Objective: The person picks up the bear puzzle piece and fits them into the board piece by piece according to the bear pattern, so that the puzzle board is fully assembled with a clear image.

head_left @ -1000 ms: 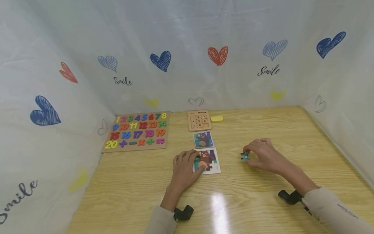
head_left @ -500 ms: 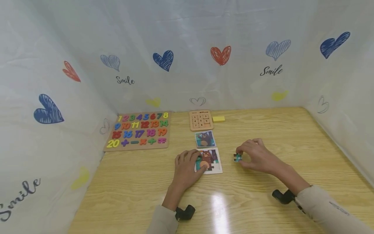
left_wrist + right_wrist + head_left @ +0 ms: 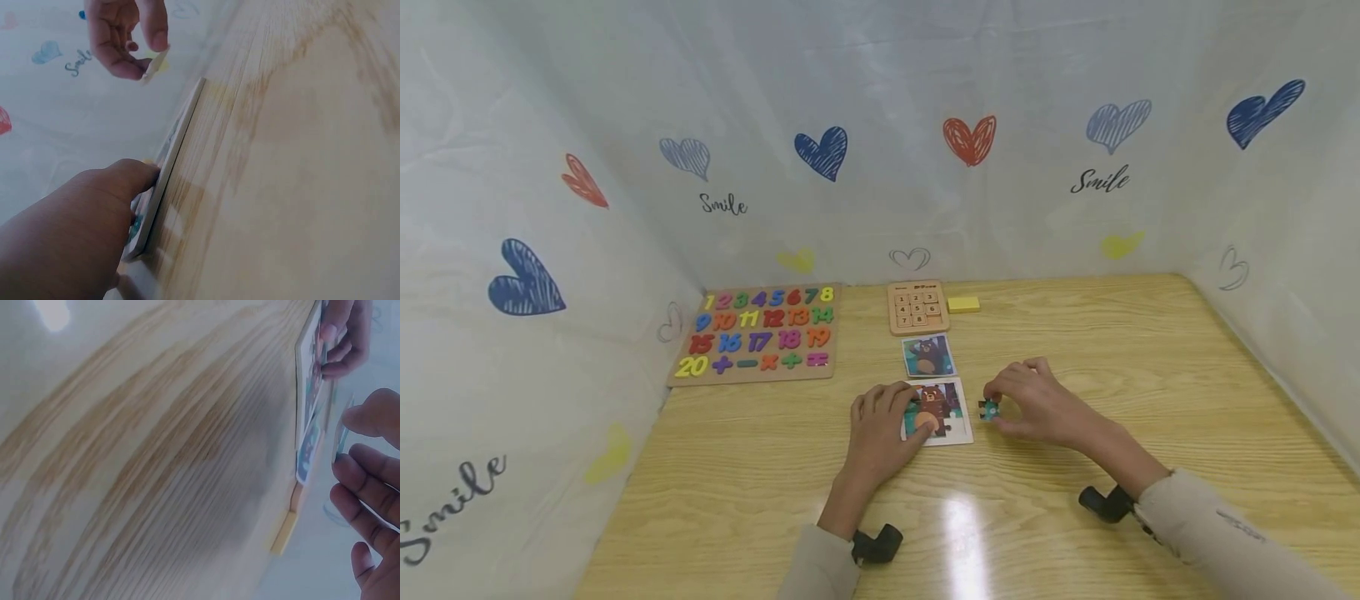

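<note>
A small jigsaw puzzle in a white tray (image 3: 965,438) lies mid-table and shows a brown bear, with a bare white patch in its lower right. My left hand (image 3: 880,429) holds the tray at its left side, thumb on the picture; in the left wrist view the thumb (image 3: 134,177) presses its near edge, other fingers mostly hidden. Just right of the tray, my right hand (image 3: 1041,408) pinches a teal and brown puzzle piece (image 3: 990,409) between thumb and fingers. In the right wrist view this piece (image 3: 340,436) appears edge-on, raised off the table.
Behind the tray lies a bear picture card (image 3: 928,356), then a wooden number slide puzzle (image 3: 918,331) and a yellow block (image 3: 964,305). A board of coloured numbers (image 3: 752,379) lies at back left. White printed sheets (image 3: 880,208) wall the table.
My right hand has moved left with the puzzle piece, close to the tray's right edge. The left hand stays on the tray. The head view has shifted slightly.
</note>
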A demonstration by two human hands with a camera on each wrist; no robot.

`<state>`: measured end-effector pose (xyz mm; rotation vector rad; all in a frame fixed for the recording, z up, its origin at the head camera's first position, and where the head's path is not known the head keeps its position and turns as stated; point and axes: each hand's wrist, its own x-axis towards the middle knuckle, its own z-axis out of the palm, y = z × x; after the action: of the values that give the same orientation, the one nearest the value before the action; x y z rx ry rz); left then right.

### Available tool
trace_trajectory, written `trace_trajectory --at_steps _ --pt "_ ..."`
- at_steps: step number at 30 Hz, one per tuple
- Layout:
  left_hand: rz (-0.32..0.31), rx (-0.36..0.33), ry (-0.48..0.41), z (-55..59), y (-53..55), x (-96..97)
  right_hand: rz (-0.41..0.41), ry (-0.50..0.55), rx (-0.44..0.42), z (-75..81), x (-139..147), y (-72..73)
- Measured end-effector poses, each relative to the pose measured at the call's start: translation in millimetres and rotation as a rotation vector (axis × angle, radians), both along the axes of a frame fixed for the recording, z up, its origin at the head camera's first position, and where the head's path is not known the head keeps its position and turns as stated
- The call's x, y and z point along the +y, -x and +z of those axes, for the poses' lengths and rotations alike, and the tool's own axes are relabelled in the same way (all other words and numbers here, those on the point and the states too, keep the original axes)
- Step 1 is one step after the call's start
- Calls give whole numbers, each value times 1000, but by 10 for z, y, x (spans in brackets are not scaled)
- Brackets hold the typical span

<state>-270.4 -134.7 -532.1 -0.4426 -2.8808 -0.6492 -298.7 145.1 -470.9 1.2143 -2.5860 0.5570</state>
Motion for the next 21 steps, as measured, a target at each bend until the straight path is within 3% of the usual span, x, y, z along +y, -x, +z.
trace_trajectory --at_steps 15,21 --pt "-12 30 9 -2 -9 -3 38 -24 22 -67 -198 20" --pt "-9 12 12 6 -6 -7 27 -55 15 -78 -270 31"
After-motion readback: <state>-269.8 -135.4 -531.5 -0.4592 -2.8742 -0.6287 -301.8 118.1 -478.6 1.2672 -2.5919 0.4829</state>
